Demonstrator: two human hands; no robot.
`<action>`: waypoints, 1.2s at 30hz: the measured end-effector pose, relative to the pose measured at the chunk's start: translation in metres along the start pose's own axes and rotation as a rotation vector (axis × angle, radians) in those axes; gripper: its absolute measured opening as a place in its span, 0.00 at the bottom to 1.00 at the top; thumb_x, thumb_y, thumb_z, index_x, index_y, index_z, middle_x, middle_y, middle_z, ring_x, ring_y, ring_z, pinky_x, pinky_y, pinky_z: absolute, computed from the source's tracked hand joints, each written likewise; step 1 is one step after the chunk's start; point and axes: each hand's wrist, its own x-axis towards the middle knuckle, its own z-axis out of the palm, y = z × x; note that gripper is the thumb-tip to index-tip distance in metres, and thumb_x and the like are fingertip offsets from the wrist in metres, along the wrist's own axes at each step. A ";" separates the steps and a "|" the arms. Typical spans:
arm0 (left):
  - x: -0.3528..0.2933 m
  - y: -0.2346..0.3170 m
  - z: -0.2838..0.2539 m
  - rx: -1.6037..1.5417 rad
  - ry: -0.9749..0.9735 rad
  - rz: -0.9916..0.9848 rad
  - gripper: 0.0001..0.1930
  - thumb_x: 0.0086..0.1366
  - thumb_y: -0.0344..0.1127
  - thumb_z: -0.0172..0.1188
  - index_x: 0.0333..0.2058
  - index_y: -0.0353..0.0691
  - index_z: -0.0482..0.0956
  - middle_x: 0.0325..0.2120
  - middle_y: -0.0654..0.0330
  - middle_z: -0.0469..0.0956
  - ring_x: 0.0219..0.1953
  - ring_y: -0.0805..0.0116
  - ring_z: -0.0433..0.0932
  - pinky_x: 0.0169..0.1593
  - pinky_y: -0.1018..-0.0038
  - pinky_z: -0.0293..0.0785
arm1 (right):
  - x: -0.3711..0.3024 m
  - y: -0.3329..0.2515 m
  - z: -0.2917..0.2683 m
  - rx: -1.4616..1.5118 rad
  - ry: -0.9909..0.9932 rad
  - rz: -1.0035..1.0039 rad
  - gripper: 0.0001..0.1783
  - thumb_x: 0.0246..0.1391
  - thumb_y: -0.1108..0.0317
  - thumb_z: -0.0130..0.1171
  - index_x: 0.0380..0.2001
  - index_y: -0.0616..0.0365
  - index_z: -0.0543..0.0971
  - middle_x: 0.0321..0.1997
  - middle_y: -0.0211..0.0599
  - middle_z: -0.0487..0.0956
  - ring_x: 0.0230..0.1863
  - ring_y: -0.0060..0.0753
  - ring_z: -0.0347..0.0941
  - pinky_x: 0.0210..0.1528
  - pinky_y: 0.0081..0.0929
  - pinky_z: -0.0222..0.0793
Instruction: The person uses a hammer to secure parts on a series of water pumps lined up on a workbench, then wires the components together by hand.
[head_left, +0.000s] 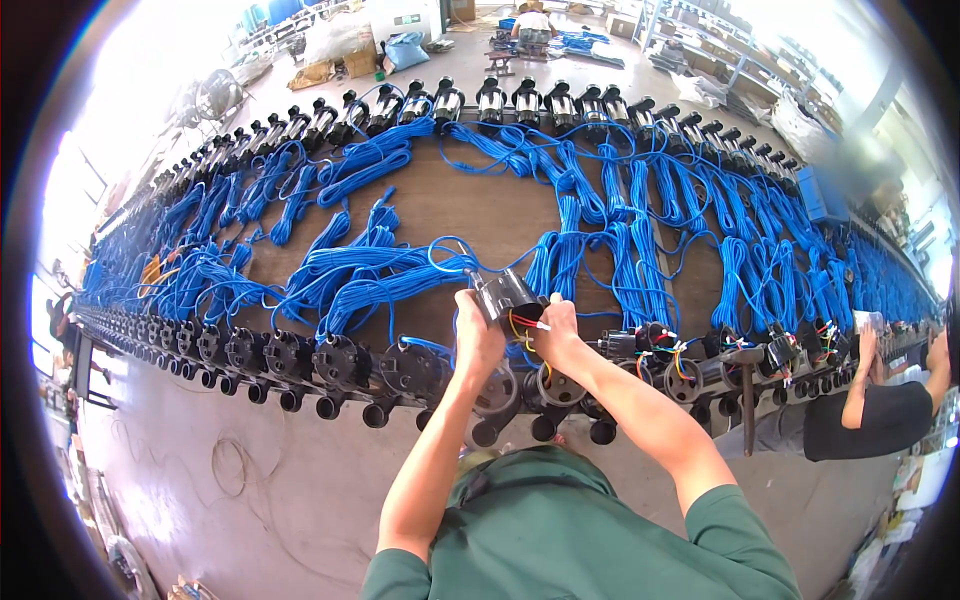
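A black cylindrical housing (508, 294) is held up over the table's near edge, its open end facing you. Your left hand (480, 338) grips its side; your right hand (557, 330) curls beside thin coloured wires (524, 321), its exact hold unclear. The shell looks rigid, smooth and moderately heavy: best cradled round the body, sparing the delicate wires. Beyond, coiled blue cables (372, 278) cover much of the brown table (475, 205).

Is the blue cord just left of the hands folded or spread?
Folded: the blue cord lies in long loops bunched together on the table.
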 end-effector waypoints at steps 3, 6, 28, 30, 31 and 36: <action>0.005 -0.020 -0.003 0.027 -0.021 0.076 0.17 0.67 0.22 0.56 0.54 0.29 0.66 0.43 0.36 0.82 0.47 0.40 0.83 0.52 0.58 0.77 | -0.006 0.011 -0.009 0.188 0.158 0.008 0.16 0.56 0.46 0.67 0.41 0.39 0.90 0.42 0.23 0.84 0.50 0.35 0.75 0.48 0.27 0.68; 0.006 -0.023 0.003 0.000 0.173 -0.088 0.14 0.71 0.25 0.54 0.53 0.31 0.67 0.42 0.36 0.83 0.46 0.41 0.84 0.52 0.56 0.78 | 0.003 0.017 0.005 0.172 0.263 0.067 0.14 0.56 0.54 0.68 0.39 0.48 0.89 0.42 0.34 0.84 0.50 0.39 0.79 0.46 0.33 0.77; -0.001 -0.018 -0.002 -0.034 0.038 0.045 0.19 0.65 0.18 0.57 0.54 0.31 0.67 0.42 0.37 0.83 0.46 0.45 0.84 0.51 0.60 0.78 | -0.015 0.043 0.009 0.434 0.486 0.027 0.05 0.53 0.63 0.66 0.32 0.43 0.89 0.40 0.34 0.83 0.47 0.39 0.82 0.43 0.39 0.80; -0.003 -0.030 -0.001 -0.101 0.149 -0.056 0.13 0.70 0.22 0.52 0.52 0.32 0.68 0.42 0.43 0.82 0.44 0.54 0.83 0.50 0.63 0.77 | -0.020 0.046 0.010 0.637 0.624 -0.031 0.08 0.55 0.66 0.64 0.24 0.48 0.87 0.38 0.36 0.83 0.44 0.42 0.83 0.43 0.40 0.81; 0.000 -0.043 -0.001 -0.157 0.180 -0.120 0.11 0.71 0.23 0.51 0.51 0.32 0.68 0.41 0.45 0.81 0.43 0.57 0.81 0.50 0.64 0.76 | -0.023 0.045 0.011 0.652 0.670 -0.061 0.08 0.56 0.66 0.63 0.25 0.47 0.88 0.38 0.36 0.83 0.44 0.41 0.83 0.44 0.40 0.81; 0.000 -0.038 0.013 -0.265 0.308 -0.200 0.12 0.70 0.23 0.53 0.50 0.32 0.68 0.41 0.49 0.77 0.42 0.61 0.76 0.51 0.64 0.74 | -0.028 0.041 0.014 0.457 0.507 0.047 0.09 0.58 0.64 0.63 0.28 0.48 0.90 0.38 0.36 0.85 0.45 0.39 0.83 0.44 0.39 0.81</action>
